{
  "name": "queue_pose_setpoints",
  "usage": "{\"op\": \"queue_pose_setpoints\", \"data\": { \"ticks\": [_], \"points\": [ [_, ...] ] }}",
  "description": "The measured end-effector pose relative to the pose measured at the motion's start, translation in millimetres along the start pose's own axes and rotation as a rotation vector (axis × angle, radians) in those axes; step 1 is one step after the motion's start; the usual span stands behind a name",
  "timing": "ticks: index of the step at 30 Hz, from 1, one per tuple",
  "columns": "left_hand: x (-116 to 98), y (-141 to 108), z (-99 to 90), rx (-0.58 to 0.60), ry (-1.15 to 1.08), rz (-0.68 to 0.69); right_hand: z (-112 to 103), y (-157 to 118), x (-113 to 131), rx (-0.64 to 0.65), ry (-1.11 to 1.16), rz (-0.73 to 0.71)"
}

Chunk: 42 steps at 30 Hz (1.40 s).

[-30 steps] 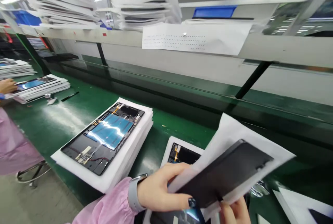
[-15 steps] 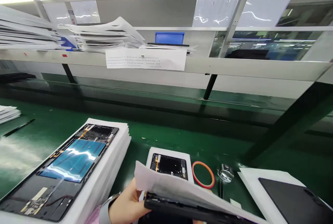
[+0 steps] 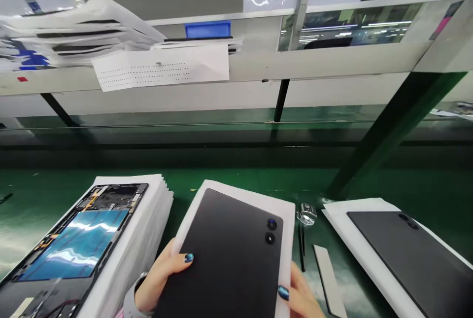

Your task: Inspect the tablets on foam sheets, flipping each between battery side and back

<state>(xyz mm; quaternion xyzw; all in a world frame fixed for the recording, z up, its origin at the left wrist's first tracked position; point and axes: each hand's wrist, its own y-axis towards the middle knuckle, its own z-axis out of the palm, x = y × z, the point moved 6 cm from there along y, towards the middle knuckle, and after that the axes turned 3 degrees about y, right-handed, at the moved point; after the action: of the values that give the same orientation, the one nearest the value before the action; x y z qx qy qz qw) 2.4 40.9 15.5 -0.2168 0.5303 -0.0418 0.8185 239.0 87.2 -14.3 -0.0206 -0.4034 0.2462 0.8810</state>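
Note:
A dark grey tablet (image 3: pixel 229 254) with two round camera lenses at its upper right lies back side up on a white sheet (image 3: pixel 236 194). My left hand (image 3: pixel 162 273) grips the left edge of both, its thumb on the tablet's back. At the right edge, my right hand (image 3: pixel 301 293) holds them the same way, thumb on top. The lower end of the tablet is outside the picture.
To the left, an opened tablet with a blue film (image 3: pixel 81 244) tops a thick paper stack (image 3: pixel 148 229). Another grey tablet (image 3: pixel 410 254) lies on white sheets at the right. Tweezers (image 3: pixel 302 246), a shiny metal object (image 3: pixel 306 214) and a pale strip (image 3: pixel 328 281) are between.
The held tablet and sheet have turned from nearly edge-on to back side up. My right hand has come into clear view. The view has shifted right, and the red tape ring is now hidden.

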Motion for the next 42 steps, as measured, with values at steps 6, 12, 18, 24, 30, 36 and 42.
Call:
{"op": "queue_pose_setpoints", "data": {
  "ticks": [6, 12, 18, 24, 30, 36, 42],
  "points": [
    [15, 12, 9.2, 0.14, -0.027, -0.131, -14, 5, 14, -0.096, 0.071, -0.123],
    [32, 24, -7.5, 0.243, -0.022, -0.149, -11, 0, 12, -0.223, 0.09, -0.08],
    [43, 38, -23.3, 0.349, 0.04, -0.162, -16, 0, 10, -0.181, 0.006, -0.063],
    [36, 22, -6.4, 0.249, -0.037, -0.185, -27, 8, 5, -0.048, -0.056, -0.046],
    [27, 19, 0.5, 0.275, -0.008, -0.135, -39, 11, 2, -0.099, -0.122, -0.012],
    [29, 21, 5.4, 0.34, -0.027, -0.16, -28, 22, 11, -0.261, -0.146, -0.045],
    [26, 28, 9.0, 0.24, -0.074, -0.189, -24, 30, 25, -0.421, -0.263, -0.225]
  ]
}}
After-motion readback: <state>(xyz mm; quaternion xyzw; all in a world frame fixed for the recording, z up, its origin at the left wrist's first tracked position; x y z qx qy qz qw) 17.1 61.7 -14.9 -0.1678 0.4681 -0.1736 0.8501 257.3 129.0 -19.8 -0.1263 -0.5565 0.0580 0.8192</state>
